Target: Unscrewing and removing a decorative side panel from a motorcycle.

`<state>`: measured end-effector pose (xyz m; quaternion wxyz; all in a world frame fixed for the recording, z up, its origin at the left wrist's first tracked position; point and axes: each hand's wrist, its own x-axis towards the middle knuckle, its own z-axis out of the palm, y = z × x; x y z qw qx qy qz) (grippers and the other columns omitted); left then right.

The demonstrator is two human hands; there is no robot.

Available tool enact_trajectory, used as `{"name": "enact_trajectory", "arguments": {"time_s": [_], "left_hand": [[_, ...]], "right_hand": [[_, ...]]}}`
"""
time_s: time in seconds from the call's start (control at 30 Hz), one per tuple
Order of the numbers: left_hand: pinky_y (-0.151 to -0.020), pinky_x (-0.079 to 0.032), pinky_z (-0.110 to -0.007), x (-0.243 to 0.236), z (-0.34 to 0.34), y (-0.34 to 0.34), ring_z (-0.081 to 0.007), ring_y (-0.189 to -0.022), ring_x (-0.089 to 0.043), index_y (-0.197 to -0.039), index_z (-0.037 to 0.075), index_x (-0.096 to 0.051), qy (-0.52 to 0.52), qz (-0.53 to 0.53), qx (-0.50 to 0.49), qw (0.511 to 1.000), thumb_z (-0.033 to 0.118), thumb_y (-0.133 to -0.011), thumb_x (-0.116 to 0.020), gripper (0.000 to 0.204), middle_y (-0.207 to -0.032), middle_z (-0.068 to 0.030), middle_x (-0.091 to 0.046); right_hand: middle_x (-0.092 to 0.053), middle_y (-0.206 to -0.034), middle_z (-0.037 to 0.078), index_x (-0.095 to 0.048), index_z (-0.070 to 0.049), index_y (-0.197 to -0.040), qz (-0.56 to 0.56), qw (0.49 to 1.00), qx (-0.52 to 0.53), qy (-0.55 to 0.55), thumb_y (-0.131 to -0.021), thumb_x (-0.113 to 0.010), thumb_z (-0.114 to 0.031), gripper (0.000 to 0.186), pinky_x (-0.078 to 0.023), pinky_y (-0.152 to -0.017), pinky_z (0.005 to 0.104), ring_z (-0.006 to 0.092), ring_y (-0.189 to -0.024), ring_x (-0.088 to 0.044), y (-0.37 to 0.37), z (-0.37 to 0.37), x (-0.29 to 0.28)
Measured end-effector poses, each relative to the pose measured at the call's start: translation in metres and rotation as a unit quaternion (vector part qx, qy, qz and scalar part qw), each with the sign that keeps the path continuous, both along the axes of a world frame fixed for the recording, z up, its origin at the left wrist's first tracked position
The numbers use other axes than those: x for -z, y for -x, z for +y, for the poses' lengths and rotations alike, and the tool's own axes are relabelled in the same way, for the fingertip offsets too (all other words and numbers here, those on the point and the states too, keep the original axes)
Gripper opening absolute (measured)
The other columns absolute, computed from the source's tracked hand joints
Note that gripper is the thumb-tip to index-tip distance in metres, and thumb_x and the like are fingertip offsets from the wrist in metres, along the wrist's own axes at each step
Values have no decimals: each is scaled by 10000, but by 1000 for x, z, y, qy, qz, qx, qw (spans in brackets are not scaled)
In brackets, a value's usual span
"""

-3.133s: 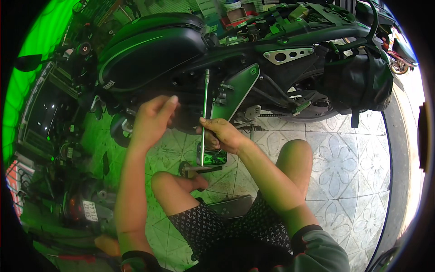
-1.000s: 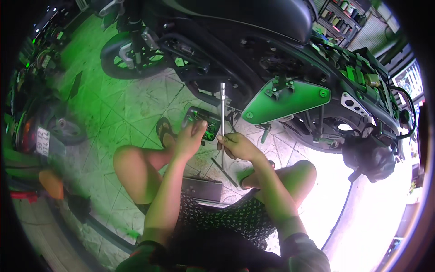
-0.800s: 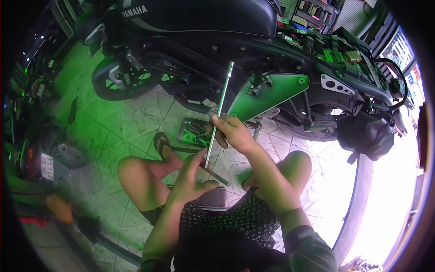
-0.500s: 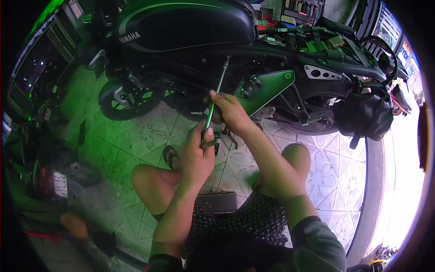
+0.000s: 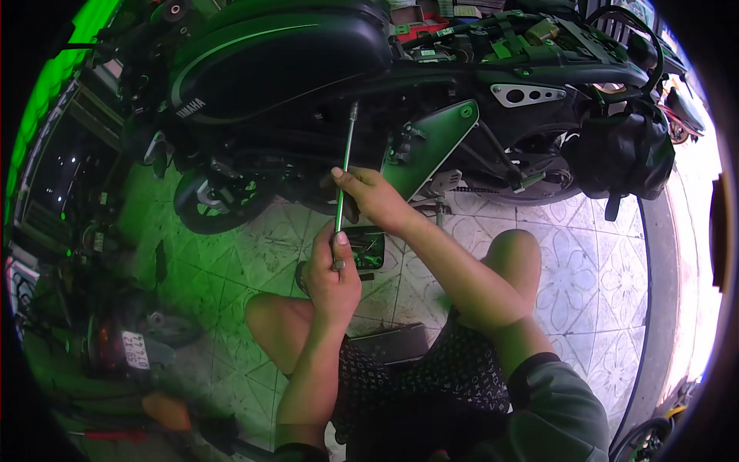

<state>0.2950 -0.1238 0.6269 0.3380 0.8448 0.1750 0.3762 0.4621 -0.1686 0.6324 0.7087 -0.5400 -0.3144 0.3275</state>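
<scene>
My left hand [image 5: 335, 281] is wrapped round the handle end of a long, shiny metal socket wrench [image 5: 348, 146]. The thumb lies along the shaft, and a round metal end shows below it. Higher up, my right hand [image 5: 373, 200] pinches the shaft between thumb and fingers. The wrench slants away from me, its socket tip at the dark side of a black motorcycle [image 5: 285, 58], below the tank; whether it sits on a bolt I cannot tell. Just right of the shaft is a grey-green triangular side panel [image 5: 439, 142].
A black tray [image 5: 373, 240] of small tools lies on the tiled floor [image 5: 577, 285] beyond my left hand. A dark flat box [image 5: 389, 343] lies between my legs. The motorcycle's seat area shows its bare frame [image 5: 531, 54]. Another motorbike [image 5: 115, 339] stands at left.
The view has shifted, so the motorcycle sits farther left and the tool tray shows more. My left hand has turned on the handle, whose crosswise bar now points toward me. Both hands keep hold.
</scene>
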Motion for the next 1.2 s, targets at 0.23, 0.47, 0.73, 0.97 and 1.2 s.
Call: {"name": "enact_trajectory", "arguments": {"time_s": [0.23, 0.47, 0.73, 0.97, 1.2], "left_hand": [[-708, -548, -428, -63, 13, -5, -267, -787, -732, -1307, -13, -592, -238, 177, 37, 954, 178, -1010, -648, 357, -918, -177, -742], [-704, -584, -402, -62, -3, 10, -254, -806, -763, -1238, 40, -621, 26, 165, 29, 986, 337, -981, -683, 398, -857, -121, -756], [-784, -534, -370, 31, -67, -43, -191, -842, -638, -1142, 53, -635, 705, -203, 229, 640, 461, -1050, -498, 440, -908, -76, -672], [-812, -478, -373, -28, -28, -14, -229, -817, -590, -1070, 29, -652, 653, -200, 275, 676, 654, -1059, -319, 707, -886, -109, -640], [-882, -483, -404, -31, -9, 5, -269, -916, -606, -1142, -14, -653, 618, -42, 365, 695, 643, -1069, -321, 739, -902, -117, -638]], "right_hand": [[-680, -1153, 198, -596, -12, -1386, -263, 909, 275, -172, -1014, -602, -490, 607, -495, -1017, 432, 287, -1176, -636, 26, -39, 1], [-719, -1058, 189, -739, -25, -1118, -460, 839, 54, -286, -927, -642, -555, 572, -535, -940, 463, 367, -1067, -680, 45, -35, -65], [-732, -758, 152, -776, -16, -856, -538, 804, -183, 175, -944, -607, -594, 608, -588, -756, 455, 336, -770, -735, 59, 7, -117], [-686, -718, 103, -723, 5, -906, -273, 950, 130, 72, -1005, -595, -554, 582, -569, -716, 380, 205, -742, -699, -17, -54, -66], [-562, -600, 21, -661, 11, -1021, 57, 975, -209, -49, -1071, -542, -503, 530, -453, -538, 294, 136, -545, -557, 2, -25, -5]]}}
